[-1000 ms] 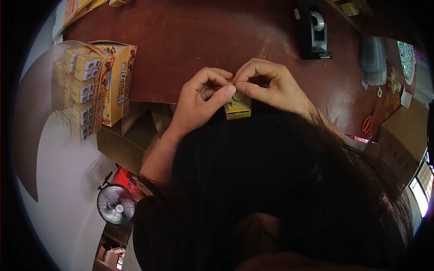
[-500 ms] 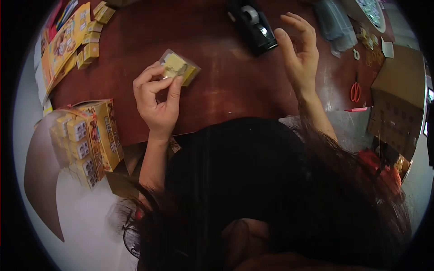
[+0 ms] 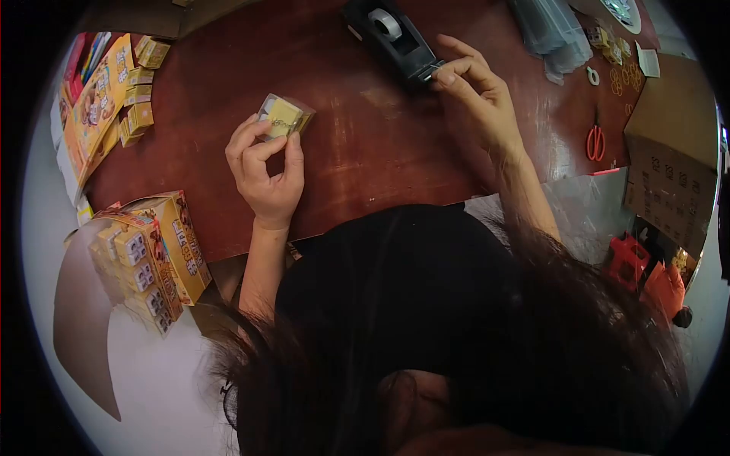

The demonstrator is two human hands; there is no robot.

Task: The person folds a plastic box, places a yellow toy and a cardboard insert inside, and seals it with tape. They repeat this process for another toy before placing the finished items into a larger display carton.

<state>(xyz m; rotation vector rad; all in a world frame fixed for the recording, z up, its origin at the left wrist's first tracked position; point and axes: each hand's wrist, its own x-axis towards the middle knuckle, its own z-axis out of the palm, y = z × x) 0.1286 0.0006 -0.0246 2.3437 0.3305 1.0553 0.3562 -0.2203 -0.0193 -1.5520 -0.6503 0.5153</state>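
My left hand pinches a small yellow box in a clear plastic sleeve between thumb and fingers, just above the red-brown table. My right hand is at the front end of a black tape dispenser. Its thumb and index finger are pinched together at the cutting edge, on what looks like the loose end of the clear tape. The other fingers are curled loosely. A roll of tape sits inside the dispenser.
Small yellow boxes and orange printed packaging lie at the left. An open carton of boxes stands below. Clear plastic sleeves, red-handled scissors, rubber bands and a cardboard box are at the right.
My right hand has come down to the dispenser's front edge, and its thumb and index finger have closed there. The left hand still holds the sleeved box. The whole view has shifted slightly.
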